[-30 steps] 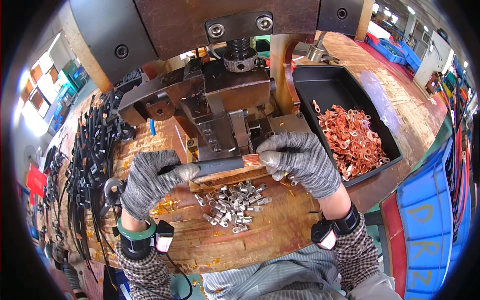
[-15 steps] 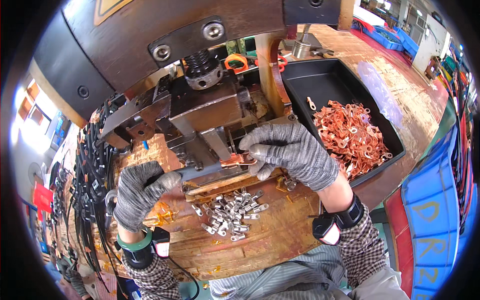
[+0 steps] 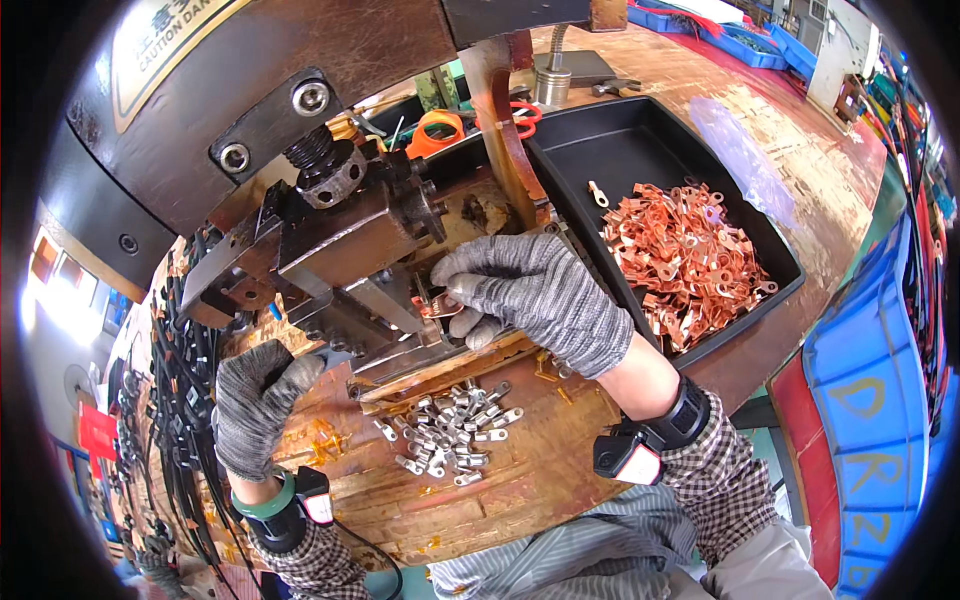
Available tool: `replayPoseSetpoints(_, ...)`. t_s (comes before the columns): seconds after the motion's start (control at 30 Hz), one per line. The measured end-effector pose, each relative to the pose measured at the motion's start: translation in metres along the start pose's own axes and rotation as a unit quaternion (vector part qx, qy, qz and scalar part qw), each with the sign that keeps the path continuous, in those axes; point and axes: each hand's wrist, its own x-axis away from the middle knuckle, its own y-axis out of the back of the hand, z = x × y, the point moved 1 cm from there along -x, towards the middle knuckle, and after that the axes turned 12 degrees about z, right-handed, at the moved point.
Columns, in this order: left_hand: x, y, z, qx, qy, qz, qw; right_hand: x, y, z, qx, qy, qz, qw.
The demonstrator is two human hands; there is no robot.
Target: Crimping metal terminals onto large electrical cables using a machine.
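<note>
My right hand [image 3: 545, 295], in a grey knitted glove, pinches a copper cable lug [image 3: 437, 306] between thumb and fingers. The lug is at the tooling of a dark metal press [image 3: 345, 235], partly hidden by fingers and tool parts. My left hand [image 3: 257, 405], gloved alike, is curled left of the press's front edge, close to a bundle of black cables [image 3: 175, 390]. What its fingers close on, if anything, is hidden. Below the press lies a loose pile of silver cable lugs [image 3: 455, 425] on the wooden bench [image 3: 480, 500].
Right of the press stands a black tray [image 3: 640, 135] with a heap of copper lugs [image 3: 690, 260]. A clear plastic bag [image 3: 745, 165] lies along its far side. Orange-handled [image 3: 435, 132] tools sit behind the press. A blue plastic bin [image 3: 860, 400] stands at the right.
The whole view has shifted, with the press appearing lower and further left. My right hand still pinches copper at the tooling, and my left hand stays curled beside the press.
</note>
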Motion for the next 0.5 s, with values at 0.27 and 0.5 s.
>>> replayPoseSetpoints(0.27, 0.0070, -0.0022, -0.0017, -0.051, -0.056, -0.080, 0.994, 0.0013, -0.0006, -0.0025, 0.024, 0.021, 0.003, 0.999)
replayPoseSetpoints(0.5, 0.0040, -0.0013, -0.0028, -0.120, -0.099, -0.068, 0.985, 0.0049, 0.0054, -0.0029, 0.092, 0.058, -0.104, 0.989)
